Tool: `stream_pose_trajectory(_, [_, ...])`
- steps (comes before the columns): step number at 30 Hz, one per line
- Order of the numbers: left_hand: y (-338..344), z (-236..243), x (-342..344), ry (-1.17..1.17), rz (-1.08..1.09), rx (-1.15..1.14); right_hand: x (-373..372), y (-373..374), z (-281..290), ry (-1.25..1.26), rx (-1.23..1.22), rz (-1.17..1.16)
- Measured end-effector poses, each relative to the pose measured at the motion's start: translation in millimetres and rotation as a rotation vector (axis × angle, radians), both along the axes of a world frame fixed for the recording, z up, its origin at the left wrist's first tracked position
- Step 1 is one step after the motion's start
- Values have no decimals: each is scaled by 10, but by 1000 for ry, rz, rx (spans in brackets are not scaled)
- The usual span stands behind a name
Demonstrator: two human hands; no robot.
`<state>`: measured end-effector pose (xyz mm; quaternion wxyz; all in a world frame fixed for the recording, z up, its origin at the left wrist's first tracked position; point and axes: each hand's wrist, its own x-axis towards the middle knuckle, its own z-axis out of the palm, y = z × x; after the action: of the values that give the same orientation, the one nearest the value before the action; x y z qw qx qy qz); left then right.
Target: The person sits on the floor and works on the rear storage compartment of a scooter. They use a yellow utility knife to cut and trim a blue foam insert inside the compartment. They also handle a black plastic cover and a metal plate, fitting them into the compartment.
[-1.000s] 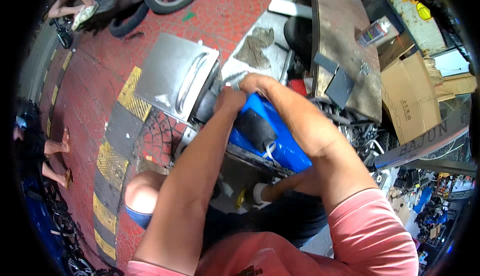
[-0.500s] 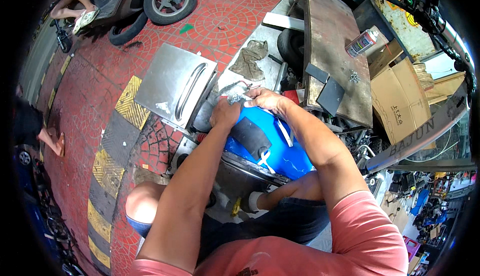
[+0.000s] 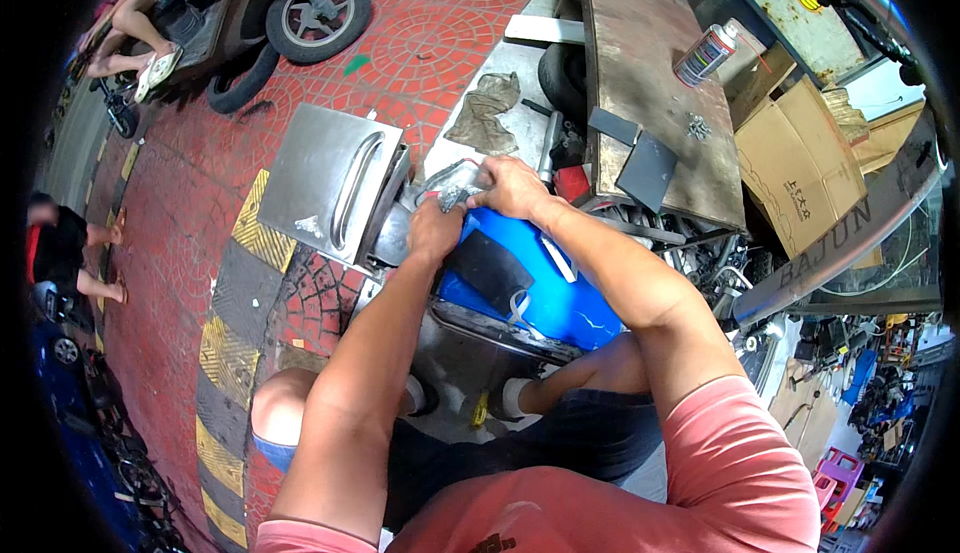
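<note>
A bright blue plastic-wrapped block with a black patch and a white strap on it lies in front of me, between my knees. At its far left end my left hand is closed, its fingers curled around a small greyish piece that I cannot name. My right hand meets it there from the right, thumb and fingers pinched together. Whatever those right fingers grip is hidden. Beneath the block runs the dark edge of a case.
Left of the block stands a metal box with a handle. A wooden workbench holds a spray can and dark plates. A cloth lies on the ground. A cardboard box and a grey bar stand at right; a scooter stands far left.
The view has shifted slightly, and a bystander at the left edge shows more fully. My hands stay together at the block's far end, the right fingers more curled than before.
</note>
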<state>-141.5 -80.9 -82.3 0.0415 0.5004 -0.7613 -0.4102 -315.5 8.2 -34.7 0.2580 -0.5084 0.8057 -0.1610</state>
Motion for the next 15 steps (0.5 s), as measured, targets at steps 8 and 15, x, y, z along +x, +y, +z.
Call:
stream_pose_trajectory(8, [-162, -222, 31, 175, -34, 221, 149, -26, 254, 204, -124, 483])
stream_pose_trajectory(15, [-195, -69, 202, 440, -19, 645, 97, -33, 224, 267, -216, 527])
